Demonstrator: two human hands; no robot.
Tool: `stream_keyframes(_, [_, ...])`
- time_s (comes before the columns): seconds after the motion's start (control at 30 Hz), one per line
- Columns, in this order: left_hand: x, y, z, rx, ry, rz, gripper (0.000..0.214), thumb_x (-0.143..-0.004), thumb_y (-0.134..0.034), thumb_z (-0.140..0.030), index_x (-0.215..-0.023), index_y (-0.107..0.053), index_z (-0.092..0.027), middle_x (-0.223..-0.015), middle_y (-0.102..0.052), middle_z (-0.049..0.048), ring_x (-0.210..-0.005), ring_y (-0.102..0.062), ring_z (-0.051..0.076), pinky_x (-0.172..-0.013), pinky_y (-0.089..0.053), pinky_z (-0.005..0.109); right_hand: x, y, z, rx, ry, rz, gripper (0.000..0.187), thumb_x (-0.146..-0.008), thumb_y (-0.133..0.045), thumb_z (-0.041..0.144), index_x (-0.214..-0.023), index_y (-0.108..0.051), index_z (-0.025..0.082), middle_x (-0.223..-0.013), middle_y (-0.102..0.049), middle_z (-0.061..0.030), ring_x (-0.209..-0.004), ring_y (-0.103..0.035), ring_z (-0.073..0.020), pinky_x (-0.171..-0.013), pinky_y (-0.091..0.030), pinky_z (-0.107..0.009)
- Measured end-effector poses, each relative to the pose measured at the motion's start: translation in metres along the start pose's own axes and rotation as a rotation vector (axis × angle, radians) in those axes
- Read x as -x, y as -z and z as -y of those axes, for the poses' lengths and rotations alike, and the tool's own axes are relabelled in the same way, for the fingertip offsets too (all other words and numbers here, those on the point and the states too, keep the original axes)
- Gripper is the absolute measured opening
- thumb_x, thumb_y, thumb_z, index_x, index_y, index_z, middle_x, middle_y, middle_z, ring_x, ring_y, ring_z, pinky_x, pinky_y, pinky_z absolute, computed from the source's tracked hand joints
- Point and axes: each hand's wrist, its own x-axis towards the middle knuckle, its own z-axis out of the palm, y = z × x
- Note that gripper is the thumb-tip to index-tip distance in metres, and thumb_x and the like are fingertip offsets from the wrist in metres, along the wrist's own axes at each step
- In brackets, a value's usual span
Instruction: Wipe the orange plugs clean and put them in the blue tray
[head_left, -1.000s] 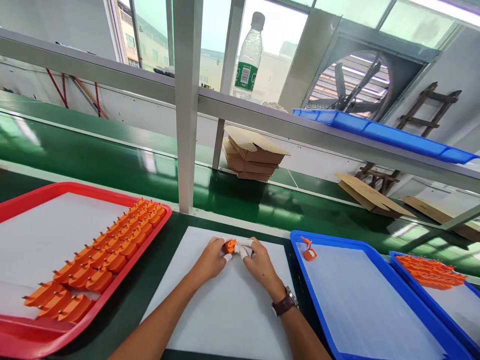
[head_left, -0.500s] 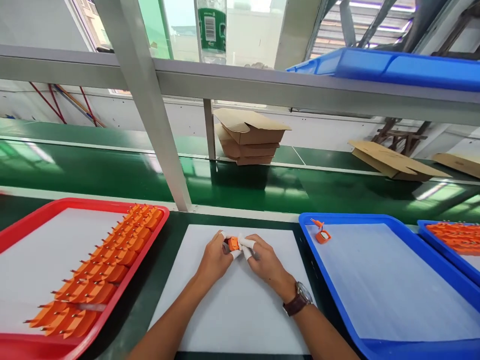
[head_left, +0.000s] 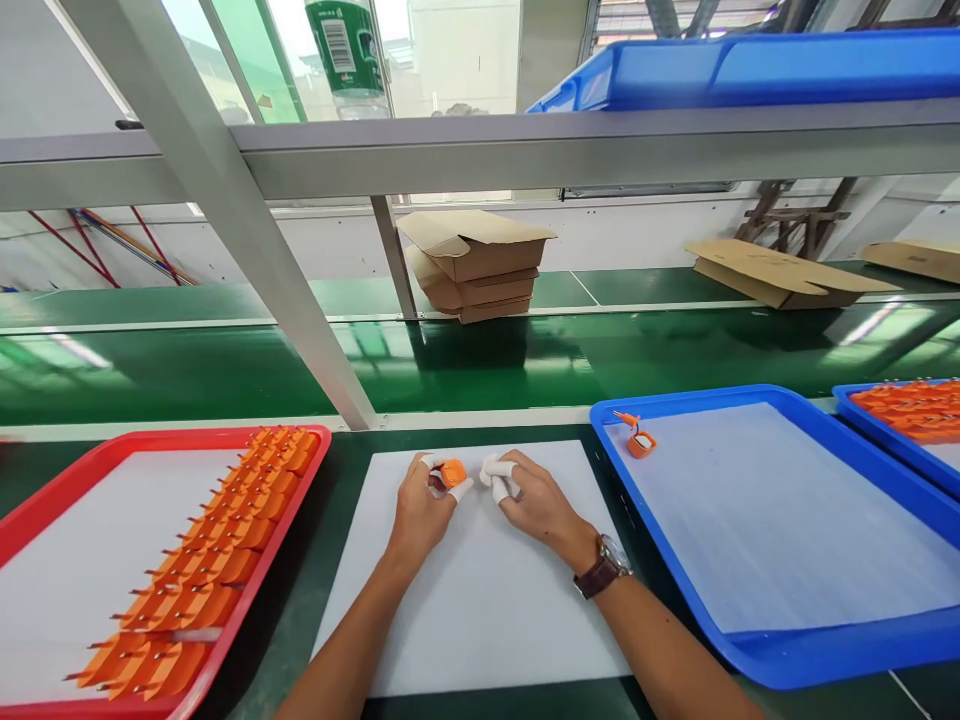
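Note:
My left hand (head_left: 421, 505) pinches a small orange plastic part (head_left: 453, 473) between thumb and fingers, above a white sheet (head_left: 472, 600). White covers sit on the fingertips of both hands. To the right of the part, a short gap away, my right hand (head_left: 536, 500) is closed on a small white wad (head_left: 487, 470), perhaps cloth; the white fingertip covers partly hide it. On the left stands a red tray (head_left: 321, 480) with rows of orange parts (head_left: 217, 560), thin pins sticking out. One orange piece (head_left: 640, 442) lies in the blue tray (head_left: 750, 655) at right.
A second blue tray (head_left: 847, 405) with orange parts stands at far right. Metal frame bars (head_left: 247, 240) cross ahead of me, with a blue bin (head_left: 750, 75) and a bottle (head_left: 346, 55) above. Cardboard boxes (head_left: 480, 265) rest on the green surface behind.
My hands have drawn apart: the orange part went slightly left in my left hand, and the white wad came away from it. The camera view has shifted and tilted.

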Motion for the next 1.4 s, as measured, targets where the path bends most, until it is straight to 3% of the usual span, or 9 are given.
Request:
stream_keyframes(0.13, [0.002,-0.002,0.000,0.033,-0.033,0.003,0.024,-0.076,-0.069,-0.024,-0.098,-0.060,-0.022,-0.099,-0.060,0.0022,-0.073,-0.059,0.014,-0.064,-0.050,0.028,0.000,-0.005,0.000,-0.175,-0.044,-0.163,0.033,-0.084,-0.050,0.007,-0.107,-0.064,0.026,-0.100,-0.064,-0.0052,-0.087,-0.061,-0.0180,-0.065,-0.051,-0.029])
stream_keyframes(0.3, [0.004,-0.005,0.002,0.037,-0.118,0.007,0.026,-0.074,-0.065,-0.014,-0.098,-0.061,-0.022,-0.096,-0.060,0.0007,-0.074,-0.059,0.014,-0.069,-0.052,0.029,0.003,-0.017,0.007,-0.259,-0.018,-0.126,0.037,-0.084,-0.051,0.006,-0.112,-0.064,0.027,-0.103,-0.063,-0.0053,-0.091,-0.061,-0.0183,-0.072,-0.052,-0.031])
stream_keyframes(0.43, [0.006,-0.008,0.006,0.010,-0.190,0.029,0.036,-0.070,-0.060,-0.004,-0.100,-0.059,-0.023,-0.094,-0.057,-0.0002,-0.076,-0.057,0.014,-0.069,-0.052,0.029,0.005,-0.022,0.007,-0.276,-0.097,-0.077,0.034,-0.083,-0.055,0.008,-0.110,-0.064,0.026,-0.101,-0.063,-0.0049,-0.084,-0.060,-0.0173,-0.069,-0.050,-0.030])
stream_keyframes(0.63, [0.007,-0.007,0.006,-0.006,-0.306,0.103,0.030,-0.074,-0.061,-0.007,-0.099,-0.057,-0.024,-0.089,-0.053,-0.0014,-0.075,-0.054,0.014,-0.068,-0.050,0.028,0.005,-0.023,0.000,-0.278,-0.207,-0.105,0.030,-0.080,-0.055,0.011,-0.103,-0.068,0.025,-0.096,-0.066,-0.0036,-0.080,-0.060,-0.0168,-0.067,-0.049,-0.029])
stream_keyframes(0.73, [0.009,-0.007,0.001,0.011,-0.305,0.143,0.025,-0.077,-0.064,-0.012,-0.098,-0.057,-0.024,-0.090,-0.054,-0.0013,-0.076,-0.054,0.014,-0.070,-0.050,0.028,0.002,-0.021,-0.005,-0.323,-0.346,-0.182,0.027,-0.079,-0.055,0.015,-0.099,-0.070,0.023,-0.098,-0.068,-0.0046,-0.088,-0.063,-0.0188,-0.073,-0.051,-0.030])
stream_keyframes(0.83, [0.009,-0.007,-0.001,-0.003,-0.270,0.141,0.025,-0.078,-0.067,-0.014,-0.098,-0.056,-0.024,-0.092,-0.055,-0.0008,-0.078,-0.054,0.014,-0.071,-0.050,0.029,-0.001,-0.021,-0.006,-0.518,-0.561,-0.225,0.027,-0.074,-0.059,0.021,-0.098,-0.070,0.020,-0.094,-0.071,-0.0055,-0.078,-0.064,-0.0184,-0.064,-0.051,-0.029])
stream_keyframes(0.93, [0.008,-0.007,0.001,-0.021,-0.258,0.129,0.024,-0.078,-0.066,-0.014,-0.097,-0.056,-0.024,-0.093,-0.055,-0.0007,-0.078,-0.055,0.014,-0.072,-0.050,0.029,-0.003,-0.022,-0.004,-0.676,-0.680,-0.177,0.032,-0.069,-0.060,0.023,-0.099,-0.070,0.018,-0.083,-0.072,-0.0046,-0.065,-0.062,-0.0164,-0.052,-0.047,-0.026])
stream_keyframes(1.03, [0.008,-0.008,0.002,-0.046,-0.280,0.130,0.023,-0.077,-0.065,-0.011,-0.094,-0.055,-0.023,-0.091,-0.055,-0.0007,-0.077,-0.055,0.015,-0.070,-0.050,0.029,-0.002,-0.024,-0.001,-0.693,-0.690,-0.081,0.033,-0.068,-0.060,0.022,-0.099,-0.071,0.017,-0.076,-0.071,-0.0030,-0.060,-0.059,-0.0145,-0.048,-0.042,-0.024])
stream_keyframes(1.4, [0.008,-0.010,0.006,-0.101,-0.291,0.141,0.028,-0.074,-0.063,-0.006,-0.096,-0.059,-0.022,-0.087,-0.053,-0.0009,-0.076,-0.056,0.015,-0.067,-0.049,0.028,-0.001,-0.022,-0.003,-0.617,-0.686,0.074,0.031,-0.067,-0.055,0.015,-0.094,-0.071,0.016,-0.074,-0.069,-0.0013,-0.062,-0.057,-0.0134,-0.054,-0.041,-0.023])
